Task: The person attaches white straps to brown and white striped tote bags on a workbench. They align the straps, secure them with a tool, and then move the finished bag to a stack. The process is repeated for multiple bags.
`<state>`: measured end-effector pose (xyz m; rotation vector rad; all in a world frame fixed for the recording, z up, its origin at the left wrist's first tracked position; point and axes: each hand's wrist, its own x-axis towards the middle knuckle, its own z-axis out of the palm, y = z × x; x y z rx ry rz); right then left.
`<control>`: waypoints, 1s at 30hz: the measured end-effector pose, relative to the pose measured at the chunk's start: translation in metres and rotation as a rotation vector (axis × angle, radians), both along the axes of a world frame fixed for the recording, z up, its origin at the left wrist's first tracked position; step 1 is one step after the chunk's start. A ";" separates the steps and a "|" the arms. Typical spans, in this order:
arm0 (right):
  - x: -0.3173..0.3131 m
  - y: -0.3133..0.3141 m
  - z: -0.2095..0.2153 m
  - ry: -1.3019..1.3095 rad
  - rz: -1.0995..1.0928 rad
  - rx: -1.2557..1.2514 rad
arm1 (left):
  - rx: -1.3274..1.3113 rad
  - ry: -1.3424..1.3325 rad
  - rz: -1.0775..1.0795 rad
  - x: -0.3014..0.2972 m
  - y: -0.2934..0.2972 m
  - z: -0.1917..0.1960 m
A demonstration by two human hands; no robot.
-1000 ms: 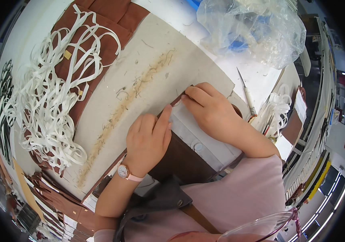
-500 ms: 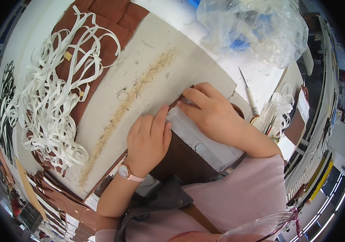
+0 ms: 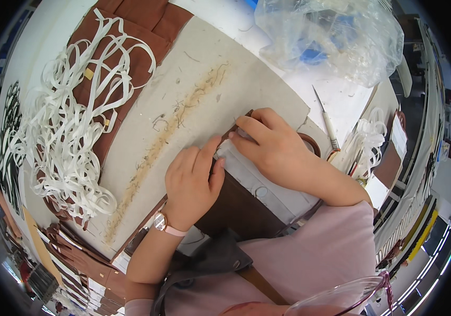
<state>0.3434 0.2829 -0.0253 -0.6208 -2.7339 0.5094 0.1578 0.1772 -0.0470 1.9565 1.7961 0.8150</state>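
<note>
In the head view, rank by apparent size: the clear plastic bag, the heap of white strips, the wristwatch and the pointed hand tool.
1. Heap of white strips
2. Clear plastic bag, though fisheye bending near the rim makes this order unsure
3. Pointed hand tool
4. Wristwatch

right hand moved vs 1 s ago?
Barely. The right hand stays pressed on the white strip by the edge of the grey board, fingertips only shifting slightly toward the left hand.
</note>
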 end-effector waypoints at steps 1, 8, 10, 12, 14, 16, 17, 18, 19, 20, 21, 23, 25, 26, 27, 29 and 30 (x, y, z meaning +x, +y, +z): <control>0.000 0.000 0.000 0.002 0.003 0.003 | -0.004 0.004 -0.005 0.000 0.000 0.000; 0.002 -0.004 -0.001 0.021 -0.020 -0.038 | 0.104 0.344 -0.088 0.002 -0.013 -0.005; 0.005 -0.004 -0.001 0.025 -0.036 -0.068 | 0.074 0.400 -0.108 0.004 -0.017 -0.003; 0.013 0.002 0.003 0.142 -0.072 -0.244 | 0.051 0.411 -0.107 0.006 -0.020 -0.001; 0.028 0.005 0.017 0.251 -0.175 -0.318 | 0.015 0.370 -0.089 0.009 -0.029 -0.004; 0.051 0.007 0.037 0.354 -0.343 -0.290 | -0.007 0.324 -0.059 0.014 -0.048 0.004; 0.067 0.002 0.045 0.321 -0.427 -0.334 | -0.022 0.297 -0.052 0.017 -0.061 0.008; 0.085 -0.003 0.052 0.289 -0.514 -0.376 | -0.047 0.275 -0.068 0.019 -0.073 0.011; 0.100 -0.009 0.057 0.257 -0.600 -0.419 | -0.073 0.253 -0.083 0.018 -0.088 0.014; 0.114 -0.018 0.061 0.188 -0.650 -0.427 | -0.097 0.230 -0.108 0.017 -0.103 0.016; 0.127 -0.028 0.061 0.120 -0.695 -0.440 | -0.165 0.227 -0.107 0.014 -0.119 0.016; 0.145 -0.050 0.063 0.076 -0.804 -0.491 | -0.192 0.278 -0.069 0.005 -0.152 0.019; 0.161 -0.060 0.064 -0.046 -0.894 -0.444 | -0.233 0.316 -0.013 -0.005 -0.183 0.022; 0.171 -0.067 0.063 -0.112 -0.945 -0.424 | -0.262 0.322 0.008 -0.008 -0.196 0.023; 0.181 -0.072 0.061 -0.174 -0.955 -0.252 | -0.280 0.325 0.034 -0.011 -0.206 0.025; 0.198 -0.080 0.063 -0.366 -1.036 -0.191 | -0.249 0.343 0.088 -0.012 -0.225 0.022; 0.206 -0.083 0.065 -0.462 -1.074 -0.159 | -0.234 0.352 0.115 -0.011 -0.232 0.019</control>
